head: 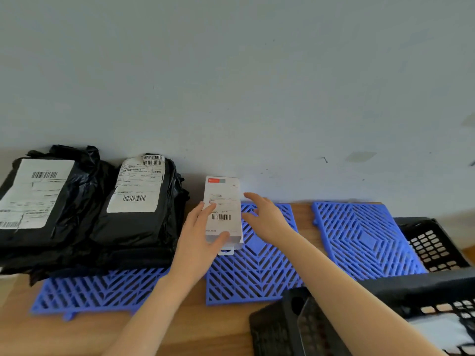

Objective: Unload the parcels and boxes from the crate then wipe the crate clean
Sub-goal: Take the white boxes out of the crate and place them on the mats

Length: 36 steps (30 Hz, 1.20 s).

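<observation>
The left hand (198,235) grips the white box (223,210): thumb on the lower front, fingers along the left edge. The box stands on end over the middle blue mat (257,273), near the wall. The right hand (262,214) is spread with straight fingers just beside the box's right edge; contact cannot be told. Two black parcels (108,209) lie left of the left hand. The black crate (334,327) sits beneath the right forearm.
</observation>
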Each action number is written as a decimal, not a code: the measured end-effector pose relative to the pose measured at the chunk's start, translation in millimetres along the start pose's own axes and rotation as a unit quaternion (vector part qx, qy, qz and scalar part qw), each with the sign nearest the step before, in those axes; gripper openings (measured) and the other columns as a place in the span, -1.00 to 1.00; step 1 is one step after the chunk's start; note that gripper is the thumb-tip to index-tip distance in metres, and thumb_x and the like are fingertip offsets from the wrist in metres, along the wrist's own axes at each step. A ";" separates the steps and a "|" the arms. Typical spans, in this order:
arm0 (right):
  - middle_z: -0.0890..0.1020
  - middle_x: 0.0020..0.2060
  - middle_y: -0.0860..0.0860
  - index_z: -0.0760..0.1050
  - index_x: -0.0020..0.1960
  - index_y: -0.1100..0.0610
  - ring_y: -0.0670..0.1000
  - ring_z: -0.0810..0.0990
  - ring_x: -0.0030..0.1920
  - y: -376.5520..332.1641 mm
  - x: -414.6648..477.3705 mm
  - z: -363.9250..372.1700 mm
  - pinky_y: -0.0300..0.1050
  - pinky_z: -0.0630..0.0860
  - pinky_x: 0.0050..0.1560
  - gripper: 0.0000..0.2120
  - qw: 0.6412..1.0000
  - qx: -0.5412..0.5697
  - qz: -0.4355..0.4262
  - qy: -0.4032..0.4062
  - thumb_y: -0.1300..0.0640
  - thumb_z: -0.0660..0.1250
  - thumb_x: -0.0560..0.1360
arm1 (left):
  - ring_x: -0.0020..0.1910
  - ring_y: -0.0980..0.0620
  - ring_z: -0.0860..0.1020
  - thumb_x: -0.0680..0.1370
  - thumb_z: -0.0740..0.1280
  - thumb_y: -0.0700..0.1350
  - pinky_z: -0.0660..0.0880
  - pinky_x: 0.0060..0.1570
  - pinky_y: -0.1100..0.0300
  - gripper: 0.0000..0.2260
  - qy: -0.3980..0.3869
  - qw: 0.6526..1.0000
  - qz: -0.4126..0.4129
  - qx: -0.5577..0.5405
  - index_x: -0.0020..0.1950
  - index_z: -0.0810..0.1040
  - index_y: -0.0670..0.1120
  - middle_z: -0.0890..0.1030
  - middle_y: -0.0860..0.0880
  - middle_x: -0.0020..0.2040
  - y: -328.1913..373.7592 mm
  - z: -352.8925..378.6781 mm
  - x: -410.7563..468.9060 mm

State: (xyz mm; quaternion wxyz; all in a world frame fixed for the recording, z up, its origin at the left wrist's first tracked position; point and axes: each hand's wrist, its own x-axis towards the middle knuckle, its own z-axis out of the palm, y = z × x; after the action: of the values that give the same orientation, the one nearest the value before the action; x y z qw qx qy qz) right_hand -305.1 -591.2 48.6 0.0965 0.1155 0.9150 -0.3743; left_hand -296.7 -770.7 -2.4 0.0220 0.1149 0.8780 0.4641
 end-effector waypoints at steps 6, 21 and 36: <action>0.59 0.20 -0.02 0.51 0.29 0.06 -0.04 0.54 0.17 16.6 -52.5 -39.4 -0.24 0.40 0.03 -0.72 0.999 -0.022 -0.039 -0.002 0.08 0.25 0.60 | 0.19 0.25 0.48 0.58 0.35 -0.08 0.43 0.08 0.49 -0.73 0.069 0.997 0.039 0.006 0.28 0.51 0.03 0.55 0.20 0.17 51.6 -10.9 -55.9; 0.34 0.44 -0.12 0.23 0.50 -0.12 0.01 0.28 0.44 94.1 -204.6 -85.7 0.15 0.15 0.46 -0.54 0.939 -0.216 -0.267 0.031 -0.09 0.17 0.61 | 0.30 0.32 0.38 0.57 0.33 0.08 0.29 0.20 0.43 -0.59 0.072 0.996 0.008 0.050 0.42 0.39 0.15 0.44 0.25 0.32 153.1 44.1 -244.7; -0.16 0.57 -0.10 -0.22 0.55 -0.20 0.04 -0.24 0.55 130.0 -214.3 -64.4 0.27 -0.24 0.45 -0.34 0.877 -0.377 -0.295 0.036 -0.19 0.10 0.60 | 0.56 0.17 0.01 0.57 0.20 0.27 0.23 0.39 0.23 -0.31 0.030 0.983 0.013 0.183 0.60 -0.04 0.16 -0.28 0.27 0.56 149.8 81.3 -282.7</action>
State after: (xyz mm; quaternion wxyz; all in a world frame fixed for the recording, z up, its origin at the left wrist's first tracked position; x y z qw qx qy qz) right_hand -69.5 -485.4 64.0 -0.0152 -0.1911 0.9814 -0.0078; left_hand 17.3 -686.4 55.1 -0.0311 0.1142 0.9468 0.2991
